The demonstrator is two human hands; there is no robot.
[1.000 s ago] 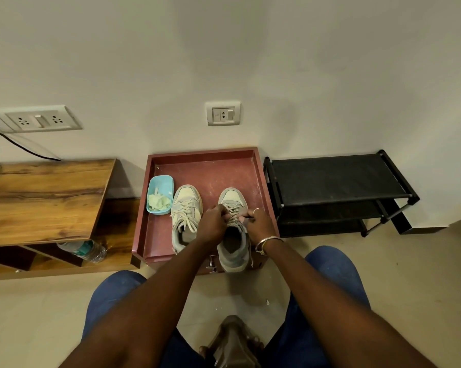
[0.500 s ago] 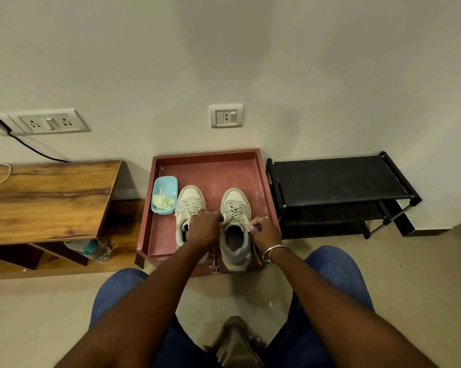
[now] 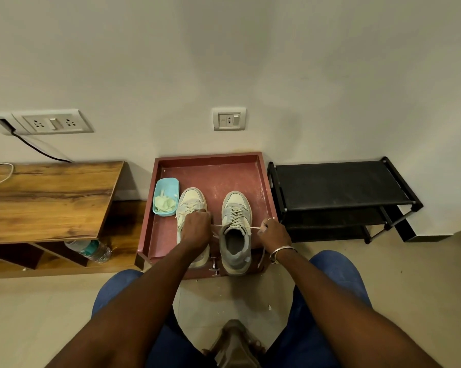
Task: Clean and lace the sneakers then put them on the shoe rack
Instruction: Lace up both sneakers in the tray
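Observation:
Two pale grey sneakers stand side by side, toes to the wall, in a red tray (image 3: pixel 261 179). The right sneaker (image 3: pixel 236 232) is laced up its front. Its lace ends (image 3: pixel 252 228) stretch out taut to both sides at the top eyelets. My left hand (image 3: pixel 196 229) pinches the left lace end and lies over the left sneaker (image 3: pixel 191 201), hiding its rear half. My right hand (image 3: pixel 273 232) pinches the right lace end beside the tray's right wall. The loose tail of that lace hangs down under my right wrist.
A light blue dish (image 3: pixel 165 195) with a crumpled pale cloth sits at the tray's left. The black shoe rack (image 3: pixel 341 187) stands right of the tray. A wooden table (image 3: pixel 46 197) is to the left, a plastic bottle (image 3: pixel 90 249) beneath it. My knees frame the floor below.
My hands were together over the right sneaker's tongue. They have moved apart sideways, drawing the lace ends out tight.

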